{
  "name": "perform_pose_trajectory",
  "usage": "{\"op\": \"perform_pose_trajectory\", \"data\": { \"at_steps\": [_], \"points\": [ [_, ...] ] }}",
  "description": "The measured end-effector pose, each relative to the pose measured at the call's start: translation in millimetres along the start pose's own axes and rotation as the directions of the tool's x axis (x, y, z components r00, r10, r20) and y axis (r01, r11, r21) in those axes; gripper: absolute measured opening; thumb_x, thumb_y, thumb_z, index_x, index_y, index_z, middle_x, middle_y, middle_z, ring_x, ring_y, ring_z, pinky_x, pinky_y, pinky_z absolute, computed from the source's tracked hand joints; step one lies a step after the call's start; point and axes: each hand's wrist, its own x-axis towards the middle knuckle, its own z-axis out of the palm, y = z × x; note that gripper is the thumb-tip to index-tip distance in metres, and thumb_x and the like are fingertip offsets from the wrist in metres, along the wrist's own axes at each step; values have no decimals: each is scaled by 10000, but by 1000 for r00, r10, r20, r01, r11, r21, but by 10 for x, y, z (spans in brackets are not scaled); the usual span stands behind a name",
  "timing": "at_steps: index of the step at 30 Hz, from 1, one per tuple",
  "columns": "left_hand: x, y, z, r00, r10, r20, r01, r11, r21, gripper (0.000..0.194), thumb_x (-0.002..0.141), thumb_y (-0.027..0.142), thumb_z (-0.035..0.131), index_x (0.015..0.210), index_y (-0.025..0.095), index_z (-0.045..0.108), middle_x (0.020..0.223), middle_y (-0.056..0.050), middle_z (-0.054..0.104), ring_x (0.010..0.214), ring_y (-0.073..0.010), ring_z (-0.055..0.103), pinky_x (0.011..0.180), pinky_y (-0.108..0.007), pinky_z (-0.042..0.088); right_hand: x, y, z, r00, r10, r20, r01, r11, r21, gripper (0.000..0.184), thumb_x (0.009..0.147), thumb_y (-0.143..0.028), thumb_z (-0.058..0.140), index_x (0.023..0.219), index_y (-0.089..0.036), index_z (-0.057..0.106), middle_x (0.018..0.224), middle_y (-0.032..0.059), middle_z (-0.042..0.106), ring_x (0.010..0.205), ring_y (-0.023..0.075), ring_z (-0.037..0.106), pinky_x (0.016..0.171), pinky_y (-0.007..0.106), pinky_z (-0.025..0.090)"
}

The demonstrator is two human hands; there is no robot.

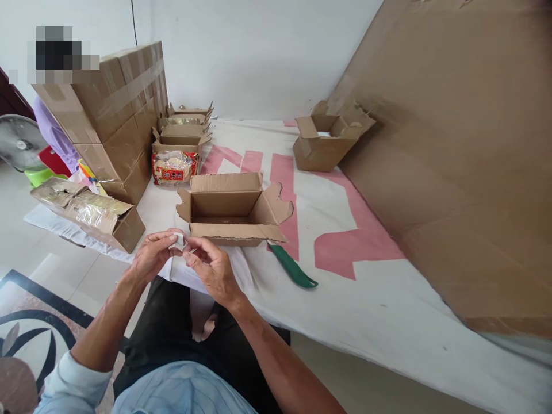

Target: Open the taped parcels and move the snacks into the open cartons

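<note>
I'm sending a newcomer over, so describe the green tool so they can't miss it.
On the table, find the open box just beyond the right hand. By its near right corner lies the green tool, slim, curved, holed at one end, the only dark green thing on the table.

- Your left hand (157, 251) is holding a pinch in front of your body, its fingertips closing up near the other hand.
- Your right hand (213, 269) is facing it, thumb and forefinger pointing inward, the remaining fingers bending toward the palm.
- Both hands are meeting almost tip to tip (whether they are touching is hard to tell).
- Your left forearm (110, 322) and right forearm (276, 356) are slanting forward and inward.
</note>
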Motion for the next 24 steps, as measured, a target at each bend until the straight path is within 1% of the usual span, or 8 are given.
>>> {"op": "perform_pose_trajectory", "data": {
  "at_steps": [4,8,13,17,19,21,23,24],
  "points": [
    [-202,35,205,999,45,4,-44,994,-103,312,783,477,1017,823,187,908,1153,-97,741,830,-183,697,757,-379,633,45,-85,107,995,99,14,-100,988,117,444,960,-623,850,1117,-208,836,929,56,834,750,190,734,710,316,647],
    [-260,24,236,995,100,25,-96,990,-104,320,799,491,1021,853,187,934,1056,-78,725,762,-166,680,734,-366,589,53,-147,105,987,159,28,-161,974,156,496,929,-716,848,898,-223,797,738,23,763,638,182,693,660,323,634],
    [-274,161,117,958,287,17,-279,916,289,173,837,381,959,819,213,922,850,-67,776,792,-188,692,725,-317,524,12,-172,87,986,152,64,-156,985,77,425,942,-626,834,798,-235,748,657,6,713,594,181,690,613,304,605],
    [-347,316,41,957,267,111,-282,785,552,192,895,332,838,769,193,876,738,-46,765,681,-149,628,643,-282,464,-1,-152,110,991,110,82,-113,993,36,289,956,-492,782,842,-227,773,694,13,742,608,183,710,612,296,599],
    [-357,404,-70,961,253,116,-269,742,614,199,893,332,810,768,187,863,710,-38,759,640,-137,600,612,-270,450,3,-134,120,993,79,88,-81,996,23,252,964,-449,751,852,-225,780,719,22,768,618,183,718,632,299,606],
    [-305,554,-318,952,299,72,-271,706,654,205,877,352,800,775,186,862,703,-39,763,625,-138,603,596,-266,451,-1,-111,115,995,52,85,-53,999,5,241,972,-429,725,859,-226,789,731,28,784,627,186,724,651,304,616],
    [-179,800,-722,916,400,-37,-259,660,705,201,845,365,803,786,184,867,716,-45,775,625,-145,624,593,-266,466,-21,-80,92,996,46,80,-45,999,-20,246,977,-427,711,865,-227,800,732,32,789,635,192,731,653,306,623],
    [-88,954,-969,875,469,-121,-237,631,739,191,819,361,810,786,181,862,701,-40,764,604,-140,612,580,-264,465,-37,-60,75,996,53,77,-51,998,-32,250,978,-430,708,869,-226,805,731,33,789,639,195,735,646,305,625]
  ]
}}
